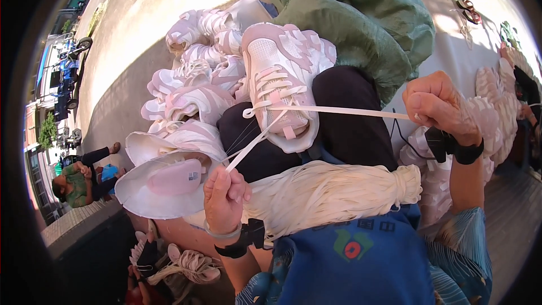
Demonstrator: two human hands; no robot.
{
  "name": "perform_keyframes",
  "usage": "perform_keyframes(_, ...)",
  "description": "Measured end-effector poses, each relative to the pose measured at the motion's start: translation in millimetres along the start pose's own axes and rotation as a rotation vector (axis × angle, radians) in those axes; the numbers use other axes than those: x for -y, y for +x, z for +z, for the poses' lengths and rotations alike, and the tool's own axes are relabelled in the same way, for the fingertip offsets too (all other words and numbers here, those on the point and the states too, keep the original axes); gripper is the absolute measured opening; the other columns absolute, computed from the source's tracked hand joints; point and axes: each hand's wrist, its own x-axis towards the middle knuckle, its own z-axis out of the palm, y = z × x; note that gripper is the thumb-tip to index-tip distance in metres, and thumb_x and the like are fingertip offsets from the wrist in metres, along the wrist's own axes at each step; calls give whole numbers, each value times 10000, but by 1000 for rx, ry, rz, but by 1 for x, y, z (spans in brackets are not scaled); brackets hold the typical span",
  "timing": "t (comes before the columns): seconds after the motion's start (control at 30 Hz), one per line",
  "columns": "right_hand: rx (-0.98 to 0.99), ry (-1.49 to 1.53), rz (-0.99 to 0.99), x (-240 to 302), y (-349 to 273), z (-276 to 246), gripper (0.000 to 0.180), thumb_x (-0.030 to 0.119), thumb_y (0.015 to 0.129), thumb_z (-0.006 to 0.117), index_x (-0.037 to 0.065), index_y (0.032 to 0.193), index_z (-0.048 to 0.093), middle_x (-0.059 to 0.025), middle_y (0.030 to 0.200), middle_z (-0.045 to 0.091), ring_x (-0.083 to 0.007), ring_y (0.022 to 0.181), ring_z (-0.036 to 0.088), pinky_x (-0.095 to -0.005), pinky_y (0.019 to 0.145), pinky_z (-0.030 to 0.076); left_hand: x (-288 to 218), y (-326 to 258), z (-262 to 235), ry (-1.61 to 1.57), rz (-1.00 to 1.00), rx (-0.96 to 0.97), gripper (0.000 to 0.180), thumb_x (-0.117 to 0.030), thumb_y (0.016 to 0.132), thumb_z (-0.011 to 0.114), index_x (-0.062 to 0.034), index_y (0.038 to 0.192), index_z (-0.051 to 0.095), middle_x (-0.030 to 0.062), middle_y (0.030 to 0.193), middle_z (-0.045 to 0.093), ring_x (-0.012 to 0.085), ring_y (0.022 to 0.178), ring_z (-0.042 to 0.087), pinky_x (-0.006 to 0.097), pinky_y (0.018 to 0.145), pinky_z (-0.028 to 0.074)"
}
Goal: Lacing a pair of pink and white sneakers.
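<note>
A pink and white sneaker rests between my dark-trousered knees, its toe pointing away from me. Cream laces criss-cross its tongue. My right hand is closed on one lace end, stretched taut out to the right. Nearer my lap, my left hand pinches the other lace end, which runs up to the shoe's collar. A small loop of lace shows at the collar's left side. Across my lap lies a thick bundle of cream laces, tied at its right end.
Several matching shoe uppers are piled at the left, and more shoes at the right. A green woven sack lies beyond my knees. A person in green sits far left. Sandals lie far right.
</note>
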Motion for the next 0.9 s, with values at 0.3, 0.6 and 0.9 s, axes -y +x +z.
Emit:
perform_keyframes(0.3, -214, 356, -51, -31, -2, -43, 390, 238, 968, 515, 111, 615, 410, 35, 526, 367, -36, 419, 283, -210, 382, 233, -26, -7, -22, -223, 485, 216, 310, -336, 1042, 416, -99, 953, 595, 171, 1293, 557, 359, 1250, 510, 563, 1132, 310)
perform_keyframes(0.6, 2, -195, 119, -33, 29, 28, 424, 286, 907, 626, 50, 599, 455, 36, 541, 368, -71, 523, 330, -279, 481, 288, -18, 21, 15, -251, 414, 223, 339, -327, 1036, 461, -35, 1061, 631, 89, 949, 582, 212, 925, 583, 439, 930, 494)
perform_keyframes(0.9, 53, -290, -17, -52, 50, 53, 304, 191, 875, 680, -3, 672, 565, 25, 556, 411, -64, 547, 357, -280, 485, 314, -1, 98, 52, 1273, 491, -238, 382, -341, 962, 605, 35, 899, 593, 156, 732, 627, 263, 628, 598, 379, 627, 490)
